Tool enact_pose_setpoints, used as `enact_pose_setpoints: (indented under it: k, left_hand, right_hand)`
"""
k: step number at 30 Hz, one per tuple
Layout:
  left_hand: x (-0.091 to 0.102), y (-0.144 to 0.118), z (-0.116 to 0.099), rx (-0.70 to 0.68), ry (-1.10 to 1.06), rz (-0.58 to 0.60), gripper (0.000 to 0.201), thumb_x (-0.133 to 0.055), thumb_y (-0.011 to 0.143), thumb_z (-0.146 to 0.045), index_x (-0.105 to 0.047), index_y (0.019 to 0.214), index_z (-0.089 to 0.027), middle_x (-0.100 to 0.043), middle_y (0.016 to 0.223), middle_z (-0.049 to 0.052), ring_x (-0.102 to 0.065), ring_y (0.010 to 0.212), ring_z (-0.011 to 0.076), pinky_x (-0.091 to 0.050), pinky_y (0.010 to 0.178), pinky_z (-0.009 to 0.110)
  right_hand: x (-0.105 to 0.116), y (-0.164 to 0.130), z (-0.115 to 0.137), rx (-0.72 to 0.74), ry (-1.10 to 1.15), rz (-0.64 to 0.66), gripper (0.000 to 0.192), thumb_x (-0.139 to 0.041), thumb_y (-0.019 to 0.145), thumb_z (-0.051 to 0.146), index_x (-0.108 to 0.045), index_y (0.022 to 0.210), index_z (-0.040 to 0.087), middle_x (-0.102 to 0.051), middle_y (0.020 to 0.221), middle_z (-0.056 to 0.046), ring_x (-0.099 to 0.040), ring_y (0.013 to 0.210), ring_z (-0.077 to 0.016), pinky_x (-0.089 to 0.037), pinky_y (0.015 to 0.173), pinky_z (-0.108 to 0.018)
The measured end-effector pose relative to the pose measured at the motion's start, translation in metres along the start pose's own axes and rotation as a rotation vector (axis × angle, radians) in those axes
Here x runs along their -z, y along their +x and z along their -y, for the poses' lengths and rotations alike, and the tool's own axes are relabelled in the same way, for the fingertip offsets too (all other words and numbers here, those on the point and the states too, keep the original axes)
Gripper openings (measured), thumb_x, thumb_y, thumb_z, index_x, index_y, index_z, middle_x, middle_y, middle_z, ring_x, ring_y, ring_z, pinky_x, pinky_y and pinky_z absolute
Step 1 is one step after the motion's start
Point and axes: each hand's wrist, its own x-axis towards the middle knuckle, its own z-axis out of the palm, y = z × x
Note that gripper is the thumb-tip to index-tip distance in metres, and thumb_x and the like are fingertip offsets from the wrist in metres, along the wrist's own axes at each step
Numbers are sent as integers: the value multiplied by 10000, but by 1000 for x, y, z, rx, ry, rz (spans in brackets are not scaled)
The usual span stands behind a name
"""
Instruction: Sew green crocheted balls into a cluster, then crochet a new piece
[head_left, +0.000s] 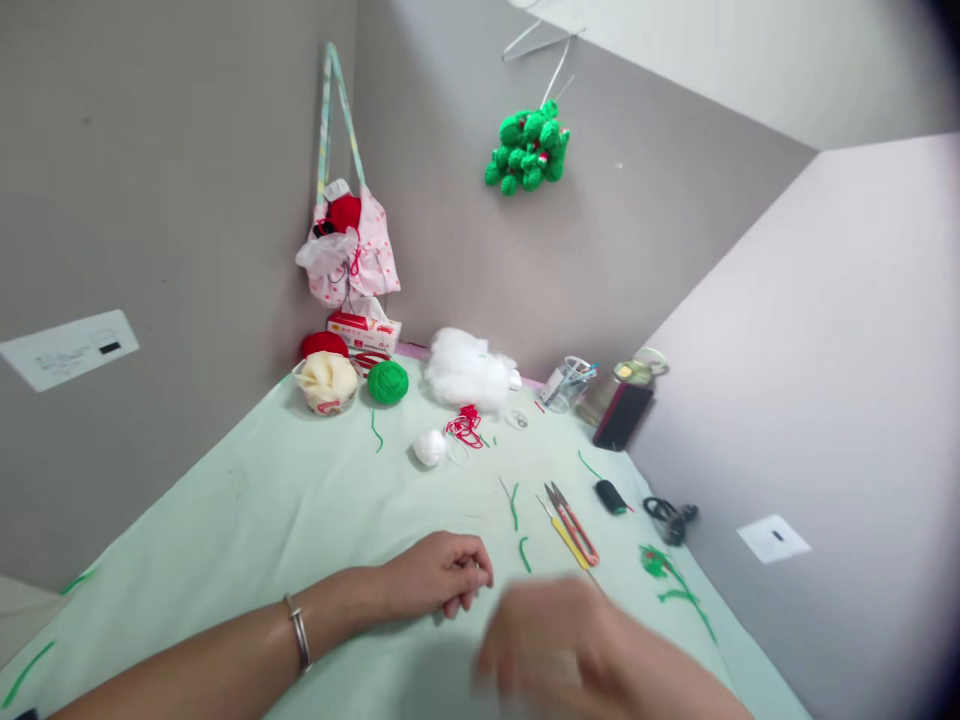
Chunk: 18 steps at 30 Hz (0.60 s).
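The left hand (439, 575) rests on the pale green desk (247, 510), its fingers curled into a loose fist; whether anything is pinched inside that grip cannot be told. A bracelet (300, 632) sits on its wrist. The right hand (559, 650) is close to the camera and blurred, so its grip cannot be told. Just beyond both hands lie short green yarn scraps (523, 553), and to their right red-handled snips (574, 525) beside a yellow tool (564, 535). Farther back sit a green yarn ball (388, 382), a small white ball (429, 447), red thread (466, 428) and white stuffing (469, 370).
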Motion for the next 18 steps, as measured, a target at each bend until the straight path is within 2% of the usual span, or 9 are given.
enact_pose_setpoints:
  k: [2,4,5,6,9,12,15,17,18]
  left_hand:
    - [0,0,0,-3,10,8,225,-626,851,-398,-609,898,-179,-561,650,-42,-479,526,104,-378,550,248]
    - [0,0,0,0,24,10,225,-603,877,-395,-614,917,-174,-570,661,-40,-483,522,98,-376,549,242]
    - [0,0,0,1,31,8,232,-590,888,-399,-616,925,-172,-572,664,-39,-482,517,93,-373,545,239]
    - [0,-1,-1,2,39,6,239,-583,897,-404,-616,927,-169,-573,666,-39,-481,514,89,-369,542,235]
    - [-1,-1,-3,9,57,2,257,-583,909,-422,-610,929,-167,-572,668,-42,-480,518,82,-364,539,228]
    - [-1,0,-2,14,54,1,287,-606,902,-456,-607,928,-169,-571,663,-45,-474,515,78,-367,529,222]
    - [-2,2,0,14,30,6,305,-607,901,-472,-601,926,-168,-568,661,-41,-476,510,80,-379,526,224]
    - [-1,2,0,-31,24,-70,301,-570,923,-466,-594,958,-167,-573,696,-26,-499,532,94,-399,533,236]
    - [0,2,-1,-85,51,-160,292,-547,940,-452,-592,994,-169,-591,746,-7,-533,575,110,-429,558,250]
  right_hand:
    - [-2,3,-24,-146,-111,-105,202,-563,997,306,-752,1064,326,-739,1155,-44,-692,986,-220,-553,825,-354]
    - [-1,12,-52,-358,-315,-211,270,-496,989,222,-763,963,247,-757,1049,-89,-698,935,-253,-489,834,-379]
    - [-2,18,-66,-444,-405,-201,290,-477,978,190,-757,906,213,-749,1018,-110,-694,911,-259,-465,811,-374]
    - [-3,23,-78,-475,-418,-205,299,-468,970,178,-750,870,185,-742,999,-131,-689,892,-265,-448,791,-370]
    - [-11,33,-101,-490,-374,-208,185,-558,936,247,-730,912,183,-736,997,-111,-666,849,-232,-426,754,-328]
    - [-19,35,-106,-492,-306,-201,114,-597,852,191,-705,815,183,-730,876,-80,-627,764,-197,-402,713,-302]
    - [-19,32,-103,-494,-235,-210,145,-560,823,166,-683,749,182,-704,746,-52,-594,692,-176,-395,681,-294]
    - [-17,29,-96,-487,-168,-208,157,-539,843,197,-687,794,183,-688,700,-29,-587,650,-164,-407,643,-278]
    - [-16,28,-91,-473,-117,-200,167,-529,858,215,-691,828,185,-683,687,-19,-586,634,-159,-415,623,-270]
